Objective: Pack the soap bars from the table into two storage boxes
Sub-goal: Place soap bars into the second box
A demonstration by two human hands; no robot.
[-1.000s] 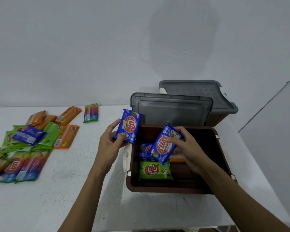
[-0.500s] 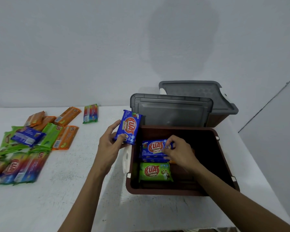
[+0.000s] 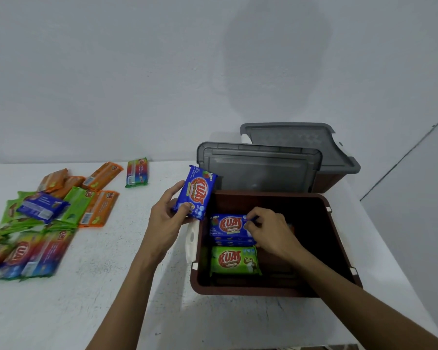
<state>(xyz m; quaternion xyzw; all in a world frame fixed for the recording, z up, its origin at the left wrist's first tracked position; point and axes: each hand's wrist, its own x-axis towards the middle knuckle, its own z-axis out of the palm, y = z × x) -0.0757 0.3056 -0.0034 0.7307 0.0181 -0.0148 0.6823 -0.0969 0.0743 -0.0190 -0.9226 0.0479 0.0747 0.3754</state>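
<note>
Noted: left hand (image 3: 166, 218), fingers gripping blue bar (image 3: 196, 192) (upright) at box (image 3: 250, 290) left rim; right hand (image 3: 268, 231), fingers pinching second bar (image 3: 228, 226) inside.

A blue soap bar (image 3: 226, 227) and a green soap bar (image 3: 234, 260) lie flat in the open brown storage box (image 3: 250, 291). A second blue bar (image 3: 196, 192) is upright by its left rim. A pile of bars (image 3: 48, 218) sits near the worktop's (image 3: 111, 299) left edge.

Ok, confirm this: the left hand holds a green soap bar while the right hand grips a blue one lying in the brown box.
No: the head view shows the left hand holding a blue soap bar, not green. The rest stands: the right hand grips the second blue bar lying in the brown box.
</note>
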